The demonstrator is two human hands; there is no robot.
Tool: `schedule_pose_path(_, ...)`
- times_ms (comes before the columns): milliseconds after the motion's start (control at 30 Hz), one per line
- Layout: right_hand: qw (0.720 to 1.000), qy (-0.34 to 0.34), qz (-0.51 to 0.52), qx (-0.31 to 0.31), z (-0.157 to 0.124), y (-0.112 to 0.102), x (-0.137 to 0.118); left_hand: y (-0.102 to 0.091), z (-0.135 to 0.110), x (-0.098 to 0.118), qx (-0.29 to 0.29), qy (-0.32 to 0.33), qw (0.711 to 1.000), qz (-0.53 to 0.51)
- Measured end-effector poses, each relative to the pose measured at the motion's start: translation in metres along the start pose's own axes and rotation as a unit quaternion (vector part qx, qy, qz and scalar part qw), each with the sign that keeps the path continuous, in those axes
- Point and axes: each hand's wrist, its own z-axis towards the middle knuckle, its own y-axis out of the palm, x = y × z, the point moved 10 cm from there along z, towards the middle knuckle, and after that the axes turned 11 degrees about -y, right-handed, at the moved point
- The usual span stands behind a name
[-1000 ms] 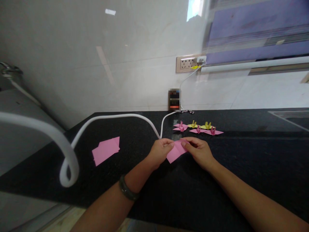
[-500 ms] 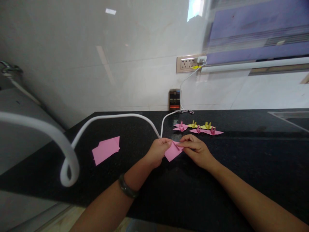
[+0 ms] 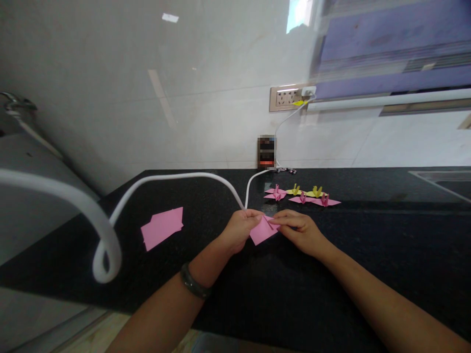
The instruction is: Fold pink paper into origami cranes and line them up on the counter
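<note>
With my left hand (image 3: 241,231) I am pinching the left side of a folded pink origami sheet (image 3: 260,233) over the dark surface (image 3: 279,294), while my right hand (image 3: 300,231) is gripping its right corner, fingers nearly closed. Pink and yellow paper cranes (image 3: 303,198) are sitting beyond; a phone (image 3: 267,152) is leaning on the wall (image 3: 206,122), its pixelated screen hiding any writing.

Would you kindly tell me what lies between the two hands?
The head view shows a partly folded pink paper, held by the left hand and right hand.
</note>
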Motion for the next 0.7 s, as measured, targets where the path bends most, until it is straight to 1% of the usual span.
schedule_pose_path(133, 1.0, 0.007, 0.014, 0.022, 0.001, -0.003, -0.001, 0.006, -0.001, -0.002, -0.022, -0.012, 1.0, 0.002)
schedule_pose_path(267, 1.0, 0.008, 0.019, 0.023, 0.001, -0.003, -0.003, 0.003, 0.0, -0.005, -0.005, -0.018, 1.0, 0.019)
schedule_pose_path(500, 1.0, -0.002, 0.024, -0.007, 0.0, 0.002, -0.001, 0.001, 0.002, -0.005, 0.001, -0.011, 1.0, 0.024)
schedule_pose_path(700, 0.999, -0.013, 0.034, -0.037, 0.0, 0.007, -0.007, 0.0, 0.003, -0.005, 0.011, -0.014, 0.999, 0.028)
